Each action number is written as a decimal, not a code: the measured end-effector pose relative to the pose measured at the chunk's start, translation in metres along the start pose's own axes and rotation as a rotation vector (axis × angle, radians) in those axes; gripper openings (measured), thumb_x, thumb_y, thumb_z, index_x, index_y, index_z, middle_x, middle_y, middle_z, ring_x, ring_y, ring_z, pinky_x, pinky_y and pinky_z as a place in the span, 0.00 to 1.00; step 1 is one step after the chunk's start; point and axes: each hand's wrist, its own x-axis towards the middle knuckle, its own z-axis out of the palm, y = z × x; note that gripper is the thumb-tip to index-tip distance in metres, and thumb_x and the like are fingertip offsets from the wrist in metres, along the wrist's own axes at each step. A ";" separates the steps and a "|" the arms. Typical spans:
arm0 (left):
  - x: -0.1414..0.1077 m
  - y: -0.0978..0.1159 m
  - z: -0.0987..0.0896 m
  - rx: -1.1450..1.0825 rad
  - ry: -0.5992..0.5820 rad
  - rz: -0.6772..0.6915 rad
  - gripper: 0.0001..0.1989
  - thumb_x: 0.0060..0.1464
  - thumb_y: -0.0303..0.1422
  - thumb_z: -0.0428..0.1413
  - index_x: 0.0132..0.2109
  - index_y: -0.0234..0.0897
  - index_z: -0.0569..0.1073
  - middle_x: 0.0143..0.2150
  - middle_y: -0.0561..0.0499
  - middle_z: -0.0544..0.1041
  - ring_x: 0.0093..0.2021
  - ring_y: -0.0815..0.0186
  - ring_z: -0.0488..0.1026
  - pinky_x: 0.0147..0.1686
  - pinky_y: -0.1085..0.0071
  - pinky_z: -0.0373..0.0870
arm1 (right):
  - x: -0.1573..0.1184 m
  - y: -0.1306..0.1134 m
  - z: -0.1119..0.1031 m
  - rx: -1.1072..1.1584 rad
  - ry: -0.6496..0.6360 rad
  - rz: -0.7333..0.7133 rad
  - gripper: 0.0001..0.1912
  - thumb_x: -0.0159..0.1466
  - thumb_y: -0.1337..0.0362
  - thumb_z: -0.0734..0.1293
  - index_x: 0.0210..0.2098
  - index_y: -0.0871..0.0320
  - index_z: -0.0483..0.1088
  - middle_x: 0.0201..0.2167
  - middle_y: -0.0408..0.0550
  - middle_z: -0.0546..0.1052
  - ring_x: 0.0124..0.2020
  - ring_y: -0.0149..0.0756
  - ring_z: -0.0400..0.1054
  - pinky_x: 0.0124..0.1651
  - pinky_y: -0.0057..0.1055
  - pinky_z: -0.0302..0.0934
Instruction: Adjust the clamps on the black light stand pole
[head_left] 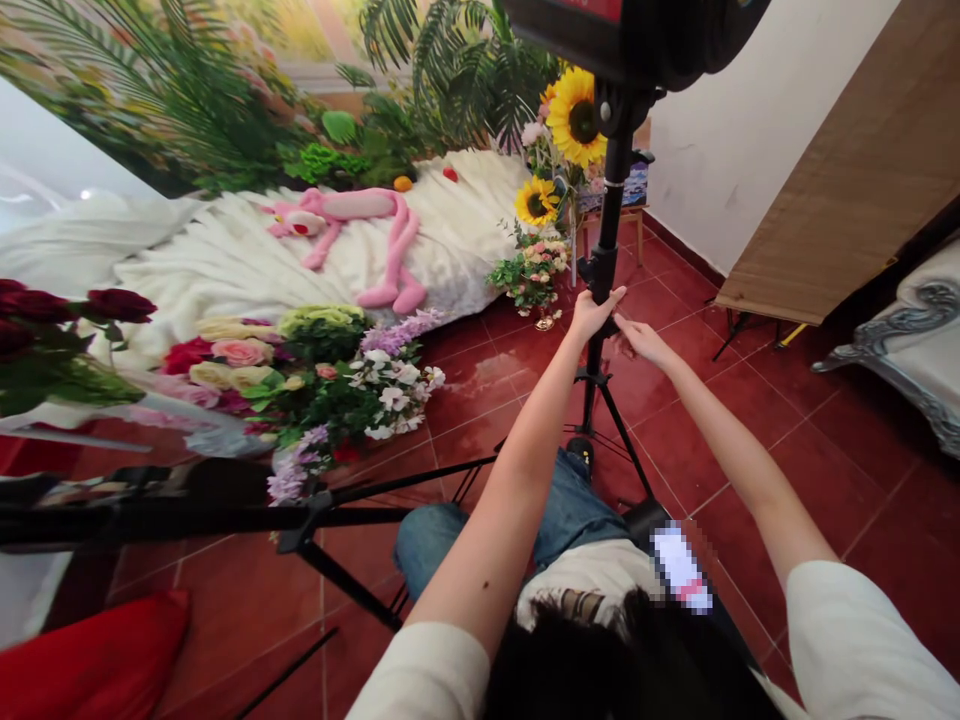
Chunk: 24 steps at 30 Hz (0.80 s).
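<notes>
A black light stand [610,215] rises upright in front of me, its dark lamp head [637,40] cut off by the top edge of the view. My left hand [594,314] is closed around the pole, just under a clamp knob [598,270]. On the pole's right side, slightly lower, my right hand [642,340] has its fingers stretched toward the pole. Whether those fingertips touch it I cannot tell. Below both hands, the stand's legs [626,435] spread over the red tiled floor [697,440].
Another black stand [330,510] crosses the lower left. Artificial flowers [352,385] stand beside a white-draped bed [465,230] with a pink plush toy [364,205]. Sunflowers [576,118] rise behind the pole. At right are a brown panel [817,190] and ornate furniture [919,320]. A red cushion [97,650] lies lower left.
</notes>
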 end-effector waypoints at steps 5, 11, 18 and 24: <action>-0.002 0.002 -0.001 0.008 0.010 0.013 0.23 0.40 0.48 0.69 0.23 0.36 0.70 0.20 0.57 0.67 0.23 0.75 0.61 0.26 0.74 0.60 | -0.003 0.003 0.030 0.602 0.017 0.109 0.27 0.70 0.45 0.56 0.21 0.55 0.58 0.11 0.37 0.60 0.11 0.24 0.43 0.16 0.24 0.41; -0.004 0.006 -0.001 0.009 0.018 -0.013 0.21 0.41 0.46 0.69 0.23 0.36 0.69 0.21 0.57 0.68 0.24 0.74 0.62 0.27 0.74 0.60 | -0.009 -0.009 0.055 0.914 0.143 0.005 0.21 0.72 0.57 0.50 0.23 0.53 0.44 0.12 0.33 0.47 0.13 0.28 0.38 0.18 0.22 0.45; -0.005 0.006 0.002 -0.021 0.006 -0.023 0.21 0.42 0.46 0.69 0.25 0.36 0.70 0.21 0.57 0.67 0.22 0.75 0.62 0.26 0.75 0.61 | -0.017 -0.006 0.025 -0.064 0.335 0.028 0.24 0.72 0.44 0.52 0.31 0.55 0.63 0.24 0.47 0.74 0.26 0.35 0.69 0.33 0.29 0.63; -0.007 0.009 0.001 -0.042 -0.010 -0.023 0.21 0.42 0.45 0.69 0.25 0.36 0.69 0.20 0.58 0.67 0.22 0.76 0.61 0.26 0.75 0.61 | -0.035 -0.032 0.010 -0.870 0.215 -0.083 0.16 0.64 0.55 0.67 0.45 0.62 0.71 0.43 0.62 0.79 0.45 0.53 0.76 0.47 0.44 0.68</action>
